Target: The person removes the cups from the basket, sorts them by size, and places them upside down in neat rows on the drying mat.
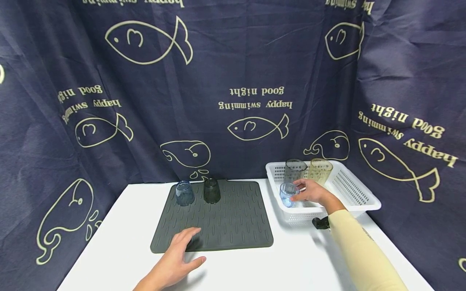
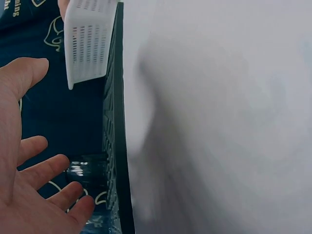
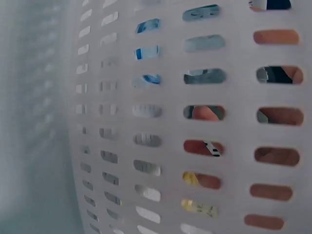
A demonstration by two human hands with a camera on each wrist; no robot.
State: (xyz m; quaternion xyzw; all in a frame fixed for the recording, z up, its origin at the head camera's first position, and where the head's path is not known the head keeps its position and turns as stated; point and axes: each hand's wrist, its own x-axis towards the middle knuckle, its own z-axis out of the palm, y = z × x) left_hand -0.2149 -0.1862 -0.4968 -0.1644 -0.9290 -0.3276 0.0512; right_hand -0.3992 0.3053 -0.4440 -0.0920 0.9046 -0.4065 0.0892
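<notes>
My right hand [image 1: 309, 192] reaches over the near side of a white perforated basket [image 1: 358, 208] and grips a small light-blue glass [image 1: 287, 198] between thumb and fingers. Behind it in the basket stand a taller grey glass [image 1: 295, 171] and a yellowish glass [image 1: 320, 171]. My left hand [image 1: 176, 258] hovers at the front edge of a dark grey ribbed mat [image 1: 233, 226], its fingers spread and holding nothing. On the mat's far left, a dark blue glass [image 1: 185, 194] and a black glass [image 1: 212, 191] stand upside down. The right wrist view shows mostly the basket's slotted wall [image 3: 165, 126].
A white table [image 1: 291, 258] carries the mat and the basket. Dark blue curtains [image 1: 247, 60] with fish drawings hang close behind and at both sides. A black wrist device [image 1: 321, 223] sits under the right forearm, outside the basket's near wall.
</notes>
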